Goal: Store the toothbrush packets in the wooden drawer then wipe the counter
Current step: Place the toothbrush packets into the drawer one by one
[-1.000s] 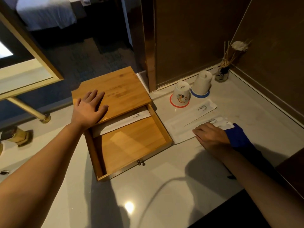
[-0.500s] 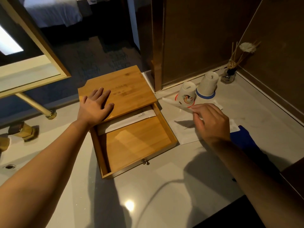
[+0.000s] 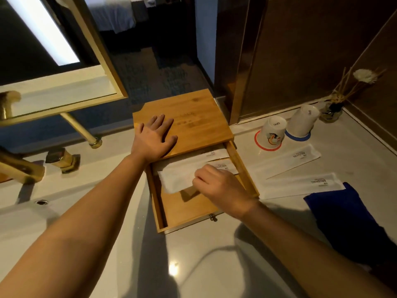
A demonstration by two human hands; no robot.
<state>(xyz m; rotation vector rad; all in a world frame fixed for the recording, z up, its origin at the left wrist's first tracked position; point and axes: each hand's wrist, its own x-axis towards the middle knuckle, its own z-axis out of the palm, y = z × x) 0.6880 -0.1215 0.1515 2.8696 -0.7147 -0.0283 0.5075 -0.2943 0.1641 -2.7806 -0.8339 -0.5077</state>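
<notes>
A wooden box point(image 3: 193, 125) stands on the white counter point(image 3: 193, 265) with its drawer point(image 3: 187, 209) pulled out toward me. My left hand point(image 3: 153, 137) lies flat on the box lid, fingers spread. Over the drawer, my right hand point(image 3: 221, 186) pinches a white toothbrush packet point(image 3: 178, 178) by its right end. Another packet point(image 3: 214, 153) lies at the drawer's back, partly under the lid. Two more packets point(image 3: 287, 161) point(image 3: 300, 183) lie on the counter right of the box. A blue cloth point(image 3: 352, 220) lies at the right, near the counter edge.
Two upturned cups point(image 3: 272, 132) point(image 3: 301, 121) sit on coasters behind the packets. A reed diffuser point(image 3: 333, 110) stands in the back right corner. A gold faucet point(image 3: 21, 166) and the sink basin point(image 3: 21, 222) are at the left, under a gold-framed mirror point(image 3: 53, 61).
My right hand lifted a packet from the counter and carried it left over the open drawer. My left hand stayed on the lid.
</notes>
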